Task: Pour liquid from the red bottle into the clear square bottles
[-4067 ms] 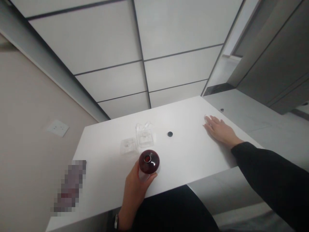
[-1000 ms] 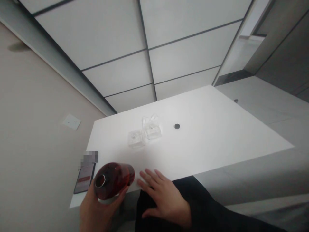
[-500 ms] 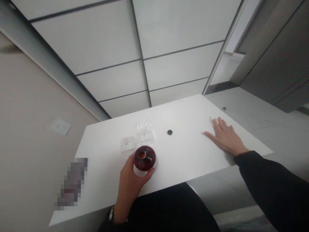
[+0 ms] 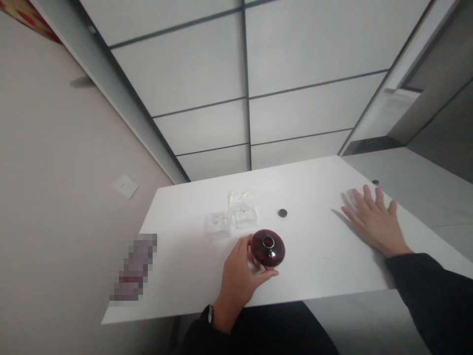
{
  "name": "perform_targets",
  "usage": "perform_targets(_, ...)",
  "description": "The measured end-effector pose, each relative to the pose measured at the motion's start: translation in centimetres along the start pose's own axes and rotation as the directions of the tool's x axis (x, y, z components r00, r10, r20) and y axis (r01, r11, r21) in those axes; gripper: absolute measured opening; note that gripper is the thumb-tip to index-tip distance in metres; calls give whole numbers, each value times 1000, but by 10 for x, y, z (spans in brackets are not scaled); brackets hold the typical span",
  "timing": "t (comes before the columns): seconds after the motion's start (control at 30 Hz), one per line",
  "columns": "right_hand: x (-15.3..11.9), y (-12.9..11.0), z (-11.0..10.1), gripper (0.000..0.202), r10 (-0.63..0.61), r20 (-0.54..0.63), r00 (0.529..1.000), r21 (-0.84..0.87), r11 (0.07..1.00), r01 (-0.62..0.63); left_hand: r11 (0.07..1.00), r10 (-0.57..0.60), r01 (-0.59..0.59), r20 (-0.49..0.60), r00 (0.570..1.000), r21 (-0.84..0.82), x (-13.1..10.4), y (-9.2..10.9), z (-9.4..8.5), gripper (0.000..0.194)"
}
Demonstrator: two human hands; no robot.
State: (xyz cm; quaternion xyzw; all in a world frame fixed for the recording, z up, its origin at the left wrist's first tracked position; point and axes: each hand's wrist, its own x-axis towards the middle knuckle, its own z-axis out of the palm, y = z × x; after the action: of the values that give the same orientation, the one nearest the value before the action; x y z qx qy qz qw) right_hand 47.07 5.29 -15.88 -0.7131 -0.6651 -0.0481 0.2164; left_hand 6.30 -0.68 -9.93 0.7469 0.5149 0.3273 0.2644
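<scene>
My left hand (image 4: 240,271) is curled round a dark red, rounded glass bottle (image 4: 268,255) near the front of the white table. The bottle has a glossy, bulging top and a small metal-rimmed opening. Fingers and thumb press on its side; its lower part is largely hidden. My right hand (image 4: 379,222) is open, palm down, with fingers spread at the table's right side. A shadow shows beside it, and nothing can be seen in it. Between the hands, beyond the bottle, lies a small black disc (image 4: 283,213).
Two clear plastic box parts (image 4: 218,224) stand behind the bottle, with crumpled clear plastic (image 4: 240,196) by them. A blurred-out item (image 4: 135,268) lies at the white table's (image 4: 177,276) left edge. A wall socket (image 4: 126,186) and white panelled doors (image 4: 207,123) border the table.
The view has turned left, so everything sits further right in it. My right hand's fingers have spread wider, and its shadow shows more. My left hand still holds the bottle.
</scene>
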Motion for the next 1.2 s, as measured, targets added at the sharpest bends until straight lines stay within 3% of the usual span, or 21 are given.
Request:
perform_targets(0.13,7,-12,-8,60,-37,-70,997,87,995,43,999,48,-48,-30,998,15,-15,-12,-10,100)
perform_targets(0.23,4,-28,-13,41,-82,-131,988,190,976,106,998,39,-31,-126,991,63,-22,-28,-40,80)
perform_targets(0.33,-7,-59,-13,29,-136,-177,975,317,930,188,988,-9,39,-197,980,149,-12,-48,-75,69)
perform_targets(0.43,-23,-107,-8,37,-260,-144,955,482,824,297,985,-31,53,-137,990,164,10,-69,-94,85)
perform_targets(0.53,-39,-158,-3,88,-372,-91,924,634,694,342,988,-40,46,-46,998,147,29,-85,-93,99)
perform_targets(0.63,-51,-196,0,110,-409,-39,912,737,605,303,990,-44,42,5,999,135,35,-91,-86,86)
perform_targets(0.77,-65,-221,5,105,-327,52,944,848,514,132,989,-48,44,24,999,139,31,-87,-84,63)
perform_targets(0.9,-76,-228,5,79,-204,62,977,898,439,35,989,-32,22,65,997,148,29,-81,-84,65)
perform_targets(1.07,-77,-224,-8,67,-161,-20,987,868,488,97,987,25,-44,122,992,154,26,-76,-77,75)
perform_targets(1.2,-75,-211,-21,67,-174,5,985,823,559,94,984,65,-89,158,985,152,23,-74,-72,79)
